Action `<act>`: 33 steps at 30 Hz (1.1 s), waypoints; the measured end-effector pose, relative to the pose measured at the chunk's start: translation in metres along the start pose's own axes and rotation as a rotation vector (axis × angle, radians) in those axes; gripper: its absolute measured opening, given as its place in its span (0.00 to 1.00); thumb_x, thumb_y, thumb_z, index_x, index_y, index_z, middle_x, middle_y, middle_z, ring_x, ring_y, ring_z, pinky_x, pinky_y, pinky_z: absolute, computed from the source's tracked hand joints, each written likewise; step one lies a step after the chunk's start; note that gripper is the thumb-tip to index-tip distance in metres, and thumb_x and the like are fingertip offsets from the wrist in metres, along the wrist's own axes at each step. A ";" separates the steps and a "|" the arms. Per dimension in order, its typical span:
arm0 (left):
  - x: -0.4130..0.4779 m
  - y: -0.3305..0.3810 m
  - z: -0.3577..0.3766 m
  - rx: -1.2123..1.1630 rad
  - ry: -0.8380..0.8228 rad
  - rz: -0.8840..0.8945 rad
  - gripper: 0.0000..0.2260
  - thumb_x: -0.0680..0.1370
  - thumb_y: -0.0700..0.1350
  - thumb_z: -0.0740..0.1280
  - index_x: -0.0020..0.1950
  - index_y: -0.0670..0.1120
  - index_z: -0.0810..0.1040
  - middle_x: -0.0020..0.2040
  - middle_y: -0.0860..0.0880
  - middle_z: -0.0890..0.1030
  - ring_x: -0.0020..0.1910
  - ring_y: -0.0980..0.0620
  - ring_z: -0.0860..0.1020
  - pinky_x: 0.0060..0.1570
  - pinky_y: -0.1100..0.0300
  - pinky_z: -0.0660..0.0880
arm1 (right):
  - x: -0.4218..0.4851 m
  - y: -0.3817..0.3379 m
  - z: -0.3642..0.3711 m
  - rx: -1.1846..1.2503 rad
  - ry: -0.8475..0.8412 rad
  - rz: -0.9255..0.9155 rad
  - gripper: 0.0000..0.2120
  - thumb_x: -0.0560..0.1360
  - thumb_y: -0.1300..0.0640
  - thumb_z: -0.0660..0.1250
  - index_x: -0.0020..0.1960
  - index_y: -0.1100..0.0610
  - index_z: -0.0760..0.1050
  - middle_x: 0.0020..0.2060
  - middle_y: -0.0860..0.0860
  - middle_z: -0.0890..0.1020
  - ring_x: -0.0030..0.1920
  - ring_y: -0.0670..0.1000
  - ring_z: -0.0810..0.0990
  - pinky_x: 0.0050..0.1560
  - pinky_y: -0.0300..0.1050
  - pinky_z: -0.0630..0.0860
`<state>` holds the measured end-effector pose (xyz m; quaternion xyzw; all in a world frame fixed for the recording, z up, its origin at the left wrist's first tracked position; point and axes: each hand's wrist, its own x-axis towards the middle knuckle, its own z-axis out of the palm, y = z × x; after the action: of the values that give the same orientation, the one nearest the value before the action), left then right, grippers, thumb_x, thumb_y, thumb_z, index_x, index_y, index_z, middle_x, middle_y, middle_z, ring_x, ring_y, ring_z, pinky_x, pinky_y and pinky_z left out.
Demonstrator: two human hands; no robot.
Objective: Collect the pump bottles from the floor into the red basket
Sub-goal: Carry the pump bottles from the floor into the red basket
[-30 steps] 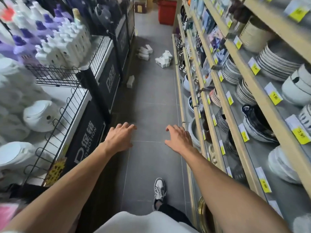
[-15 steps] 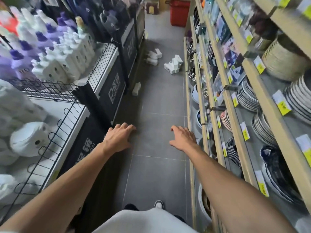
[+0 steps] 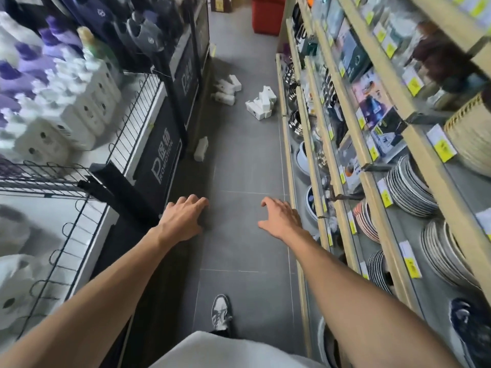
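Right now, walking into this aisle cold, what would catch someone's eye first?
Both arms reach forward, left hand and right hand open and empty over the grey floor. Ahead, white pump bottles lie scattered: one alone by the left display, two heaps farther on. The red basket stands at the aisle's far end.

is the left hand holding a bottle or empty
Empty. The left hand hangs over the floor, fingers loosely curled round nothing; the pump bottles lie farther up the aisle.
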<state>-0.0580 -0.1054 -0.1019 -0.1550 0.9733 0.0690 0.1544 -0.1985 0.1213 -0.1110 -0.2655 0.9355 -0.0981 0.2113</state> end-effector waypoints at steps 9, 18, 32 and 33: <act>0.102 -0.056 -0.046 -0.008 -0.014 0.023 0.34 0.72 0.53 0.75 0.75 0.57 0.64 0.68 0.50 0.70 0.65 0.45 0.71 0.60 0.47 0.71 | 0.104 -0.037 -0.046 -0.025 0.025 0.034 0.25 0.74 0.48 0.71 0.69 0.49 0.68 0.64 0.53 0.75 0.65 0.57 0.72 0.61 0.51 0.70; 0.197 -0.071 -0.076 0.001 -0.031 0.024 0.35 0.73 0.53 0.75 0.76 0.56 0.63 0.69 0.49 0.70 0.67 0.45 0.70 0.62 0.45 0.71 | 0.198 -0.026 -0.076 -0.026 0.013 0.053 0.25 0.75 0.49 0.71 0.69 0.49 0.67 0.65 0.52 0.75 0.65 0.57 0.72 0.60 0.51 0.68; 0.358 -0.090 -0.137 -0.003 -0.028 -0.100 0.36 0.73 0.53 0.75 0.77 0.57 0.62 0.71 0.51 0.69 0.69 0.47 0.70 0.63 0.48 0.70 | 0.390 0.010 -0.167 -0.027 0.029 0.016 0.27 0.74 0.48 0.73 0.69 0.49 0.67 0.66 0.52 0.75 0.65 0.57 0.72 0.62 0.52 0.70; 0.369 -0.093 -0.139 -0.006 -0.032 -0.106 0.36 0.73 0.53 0.75 0.77 0.57 0.62 0.71 0.51 0.68 0.69 0.47 0.70 0.63 0.48 0.70 | 0.403 0.011 -0.172 -0.033 0.030 0.014 0.27 0.74 0.48 0.73 0.69 0.49 0.67 0.66 0.52 0.75 0.65 0.57 0.72 0.62 0.52 0.70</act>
<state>-0.4003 -0.3216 -0.0973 -0.2058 0.9610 0.0659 0.1729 -0.5906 -0.0746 -0.0995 -0.2610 0.9419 -0.0853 0.1936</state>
